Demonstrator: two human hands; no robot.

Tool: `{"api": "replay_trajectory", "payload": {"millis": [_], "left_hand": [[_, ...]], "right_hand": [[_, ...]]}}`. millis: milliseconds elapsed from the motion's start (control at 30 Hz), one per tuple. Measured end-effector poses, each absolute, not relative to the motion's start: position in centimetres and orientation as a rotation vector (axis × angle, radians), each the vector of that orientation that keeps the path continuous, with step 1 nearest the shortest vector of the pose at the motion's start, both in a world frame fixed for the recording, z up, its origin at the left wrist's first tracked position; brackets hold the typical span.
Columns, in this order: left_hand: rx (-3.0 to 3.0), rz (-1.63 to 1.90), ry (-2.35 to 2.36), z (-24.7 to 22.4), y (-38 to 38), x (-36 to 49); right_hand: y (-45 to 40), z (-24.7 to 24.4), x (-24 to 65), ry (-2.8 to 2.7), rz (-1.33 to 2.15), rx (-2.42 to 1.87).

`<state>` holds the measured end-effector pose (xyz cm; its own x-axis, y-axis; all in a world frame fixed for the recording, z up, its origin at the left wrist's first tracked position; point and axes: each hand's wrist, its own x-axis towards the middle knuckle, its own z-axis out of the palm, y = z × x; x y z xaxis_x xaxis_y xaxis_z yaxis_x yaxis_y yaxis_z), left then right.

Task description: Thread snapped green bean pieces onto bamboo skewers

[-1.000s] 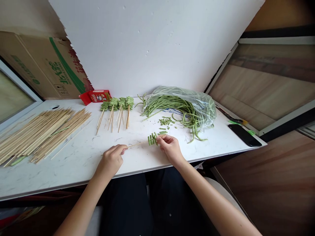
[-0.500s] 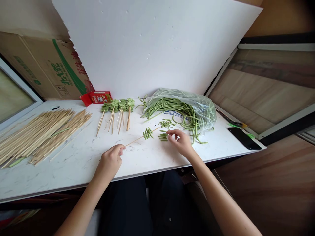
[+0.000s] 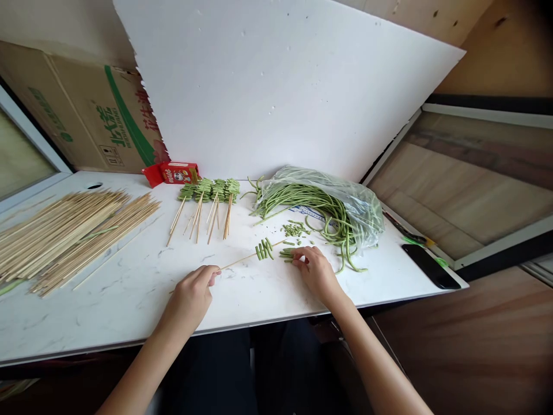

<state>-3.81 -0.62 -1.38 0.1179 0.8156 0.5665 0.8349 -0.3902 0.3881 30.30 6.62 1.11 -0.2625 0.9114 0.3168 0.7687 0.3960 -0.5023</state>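
Note:
My left hand is closed round the near end of a bamboo skewer, which slants up to the right. Several short lengths of long bean are threaded side by side near its far end, with the tip sticking out past them. Beside that tip lies a small row of cut bean pieces on the white table. My right hand reaches into this row, thumb and fingers pinched at a bean piece that they partly hide. Behind lie small bean trimmings.
Loose bamboo skewers cover the table's left side. Finished bean skewers lie at the back by a red box. Whole long beans spill from a clear plastic bag. A black phone lies at the right edge.
My right hand has come down closer onto the row of bean pieces, its fingers now at them. My left hand still holds the loaded skewer. The view has tilted slightly.

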Motion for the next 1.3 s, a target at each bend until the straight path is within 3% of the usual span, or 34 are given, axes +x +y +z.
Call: {"api": "replay_trajectory", "payload": {"millis": [267,833,1300], "left_hand": [[-2.326,-1.186,-1.722,-1.6,-0.8,-3.8],[-2.388,-1.214,-1.700,-1.5,-0.8,-3.9],[-2.431,-1.133,-1.693,-1.4,-1.1,-3.8]], "right_hand": [[6.2,2.1,30.0,-2.080,0.376,-1.259],[6.9,2.3,28.7,-1.120,1.274,-1.264],[6.7,0.8,28.2,-1.068,1.309,-1.151]]}}
